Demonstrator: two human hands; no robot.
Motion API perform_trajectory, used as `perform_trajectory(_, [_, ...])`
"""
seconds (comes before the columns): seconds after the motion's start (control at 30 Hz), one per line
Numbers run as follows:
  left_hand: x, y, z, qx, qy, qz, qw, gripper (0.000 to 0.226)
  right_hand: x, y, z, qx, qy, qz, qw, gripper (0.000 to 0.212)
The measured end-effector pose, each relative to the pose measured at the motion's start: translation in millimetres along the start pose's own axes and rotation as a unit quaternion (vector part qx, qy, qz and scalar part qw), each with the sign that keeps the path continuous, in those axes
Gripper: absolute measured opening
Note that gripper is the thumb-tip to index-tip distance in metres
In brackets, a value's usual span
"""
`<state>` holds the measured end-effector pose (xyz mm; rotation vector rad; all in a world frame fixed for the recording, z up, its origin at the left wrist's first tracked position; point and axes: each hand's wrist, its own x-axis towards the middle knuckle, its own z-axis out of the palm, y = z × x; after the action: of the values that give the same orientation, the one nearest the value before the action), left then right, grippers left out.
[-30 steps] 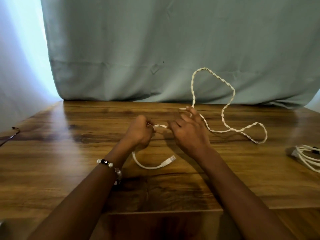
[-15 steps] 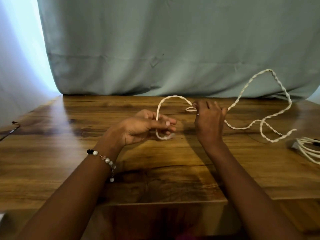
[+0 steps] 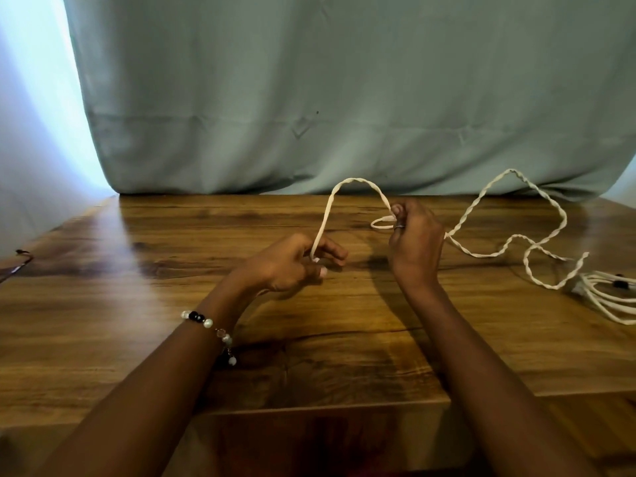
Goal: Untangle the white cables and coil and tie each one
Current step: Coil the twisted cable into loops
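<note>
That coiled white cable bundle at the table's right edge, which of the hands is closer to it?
Right. The right hand sits nearer the coiled white cable bundle, though apart from it; the left hand is farther left.

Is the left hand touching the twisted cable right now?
Touching. The head view shows the left hand pinching the end of the twisted cable, which arches up from its fingers over to the right hand.
</note>
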<state>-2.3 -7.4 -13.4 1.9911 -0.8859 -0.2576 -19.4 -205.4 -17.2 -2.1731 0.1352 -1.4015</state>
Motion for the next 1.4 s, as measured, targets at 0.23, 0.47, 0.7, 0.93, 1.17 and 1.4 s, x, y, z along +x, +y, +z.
perform_trajectory(0.23, [0, 18, 4, -0.158, 0.138, 0.128, 0.969, 0.024, -6, -1, -2, -0.077, -0.24, -0.07, 0.965, 0.014])
perform_trajectory(0.47, [3, 19, -10, -0.389, 0.27, 0.09, 0.876, 0.032, -26, -25, 0, -0.085, -0.369, -0.386, 0.842, 0.025])
perform_trajectory(0.7, [8, -5, 5, -0.05, 0.152, -0.011, 0.987, 0.031, -20, -29, -4, 0.148, -0.342, -0.33, 0.868, 0.017])
perform_trajectory(0.93, [4, 9, 13, -0.199, 0.068, -0.018, 0.977, 0.046, -4, -21, -14, 0.239, -0.185, -0.155, 0.94, 0.017])
perform_trajectory(1.17, [-1, 18, 6, -0.409, -0.03, 0.011, 0.912, 0.044, -3, -18, -9, 0.16, -0.109, -0.115, 0.974, 0.022])
perform_trajectory(1.4, [-2, 14, -10, -0.573, -0.071, 0.08, 0.813, 0.044, -16, -22, -2, 0.03, -0.339, -0.068, 0.938, 0.04])
